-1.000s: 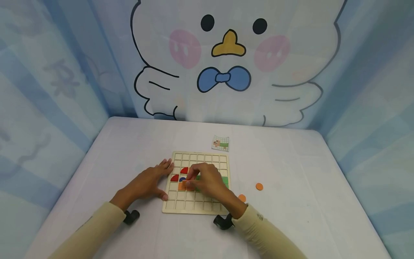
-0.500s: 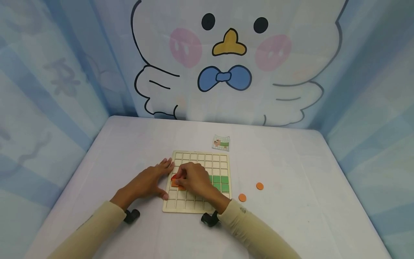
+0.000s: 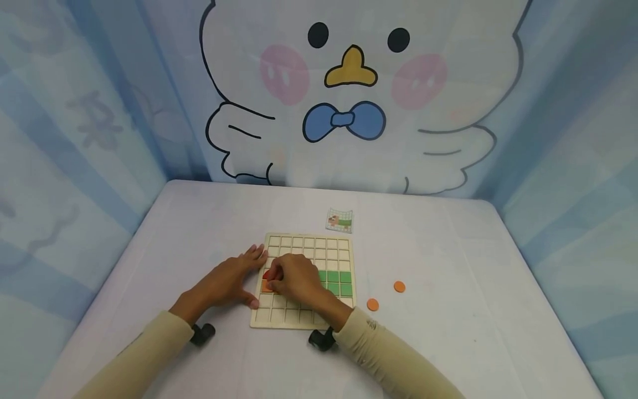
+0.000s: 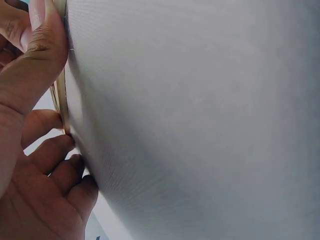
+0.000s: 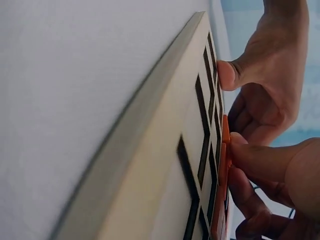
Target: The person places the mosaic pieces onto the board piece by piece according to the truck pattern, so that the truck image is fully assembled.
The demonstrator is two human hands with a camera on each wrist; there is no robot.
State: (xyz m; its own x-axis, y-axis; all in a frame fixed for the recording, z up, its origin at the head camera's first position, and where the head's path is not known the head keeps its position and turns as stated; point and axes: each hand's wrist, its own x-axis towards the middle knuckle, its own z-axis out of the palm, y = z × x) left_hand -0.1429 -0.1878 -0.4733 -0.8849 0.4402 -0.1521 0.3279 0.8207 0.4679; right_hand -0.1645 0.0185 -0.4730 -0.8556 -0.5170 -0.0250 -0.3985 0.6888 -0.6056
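Observation:
A pale wooden grid board [image 3: 299, 317] lies on the table. My left hand [image 3: 226, 281] rests along its left edge, fingers extended, with fingertips and thumb touching the rim. Over the board's left side, my right hand [image 3: 299, 280] pinches an orange square tile [image 3: 266, 286] between thumb and fingers. In the right wrist view that orange tile sits at the grid surface, slightly tilted, beside other orange pieces [image 5: 222, 162]. Part of a red piece [image 3: 266, 274] shows just behind the fingertips. Green square tiles [image 3: 334, 282] fill cells on the right. My right hand hides the cells between.
Two orange round pieces [image 3: 399, 286] lie on the white table right of the board. A small picture card [image 3: 340, 220] with a grid drawing lies behind it. A printed curtain [image 3: 349, 160] rises beyond the table's far edge.
My right hand has moved left across the board with the orange tile and lowered it to the leftmost column. My left hand stays in place.

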